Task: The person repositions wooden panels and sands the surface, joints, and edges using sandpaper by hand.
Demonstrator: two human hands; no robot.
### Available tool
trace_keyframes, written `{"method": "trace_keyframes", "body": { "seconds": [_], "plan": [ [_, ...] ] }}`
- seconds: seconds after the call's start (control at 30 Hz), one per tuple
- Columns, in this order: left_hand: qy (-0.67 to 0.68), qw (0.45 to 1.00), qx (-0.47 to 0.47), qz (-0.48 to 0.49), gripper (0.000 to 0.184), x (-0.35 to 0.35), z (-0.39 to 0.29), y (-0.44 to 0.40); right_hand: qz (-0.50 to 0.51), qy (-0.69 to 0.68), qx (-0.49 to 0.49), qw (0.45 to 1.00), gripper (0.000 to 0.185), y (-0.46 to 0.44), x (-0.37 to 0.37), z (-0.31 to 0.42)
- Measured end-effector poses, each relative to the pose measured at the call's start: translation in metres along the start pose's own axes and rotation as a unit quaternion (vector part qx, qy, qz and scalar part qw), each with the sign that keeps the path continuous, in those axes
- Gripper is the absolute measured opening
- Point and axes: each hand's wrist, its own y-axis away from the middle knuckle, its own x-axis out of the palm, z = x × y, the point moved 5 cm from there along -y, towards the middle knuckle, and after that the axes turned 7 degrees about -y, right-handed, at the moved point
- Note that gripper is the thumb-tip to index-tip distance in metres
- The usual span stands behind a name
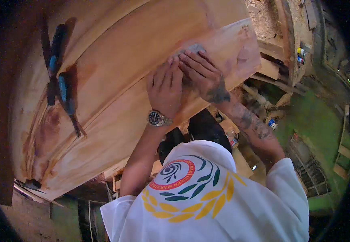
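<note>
A large reddish-brown wooden panel (114, 60) with carved, curved lines lies in front of me. My right hand (202, 74) presses a piece of grey sandpaper (195, 48) against its surface near the right end; the palm hides most of the sheet. Close beside it, my left hand (165, 86) rests flat on the wood with fingers stretched forward, the fingertips by the sheet's edge. Whether they touch the sheet, I cannot tell. A metal watch sits on the left wrist.
Two long tools lie on the panel's left part: a dark-handled one (57, 42) with a blue band and a blue-handled one (63, 88). Right of the panel are wood pieces (269, 67), small cans (301, 55) and a green floor (304, 109).
</note>
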Motion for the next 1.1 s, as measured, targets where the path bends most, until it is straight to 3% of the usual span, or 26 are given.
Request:
{"method": "trace_keyframes", "body": {
  "seconds": [0.2, 0.3, 0.5, 0.6, 0.7, 0.8, 0.93, 1.1],
  "plan": [
    [-0.093, 0.995, 0.019, 0.027, 0.014, -0.003, -0.024, 0.004, 0.063, -0.046, 0.012, 0.997, 0.041, -0.001, -0.013, -0.010],
    [-0.103, 0.992, 0.017, 0.075, 0.040, 0.003, -0.035, 0.010, 0.087, -0.043, 0.002, 0.995, 0.043, 0.004, -0.018, -0.013],
    [0.059, 0.994, -0.042, 0.080, 0.048, -0.014, -0.027, 0.006, 0.098, -0.015, 0.008, 0.995, 0.039, -0.008, -0.043, 0.012],
    [0.093, 0.993, -0.031, 0.072, 0.023, -0.026, -0.023, -0.015, 0.050, 0.053, 0.028, 0.997, 0.040, -0.011, -0.047, 0.010],
    [0.115, 0.993, 0.015, 0.017, 0.028, -0.027, -0.018, -0.058, 0.000, 0.075, 0.060, 0.995, 0.037, -0.032, -0.052, -0.002],
    [0.217, 0.973, 0.021, 0.077, 0.032, -0.004, -0.003, -0.079, 0.017, 0.033, 0.122, 0.992, 0.035, -0.050, -0.056, 0.003],
    [0.156, 0.982, 0.035, 0.098, 0.037, 0.006, 0.009, -0.064, -0.016, 0.037, 0.128, 0.991, 0.024, -0.044, -0.043, 0.009],
    [0.134, 0.983, 0.003, 0.127, 0.042, -0.031, 0.022, -0.042, 0.058, 0.022, 0.178, 0.982, 0.029, -0.037, -0.019, 0.032]
  ]
}}
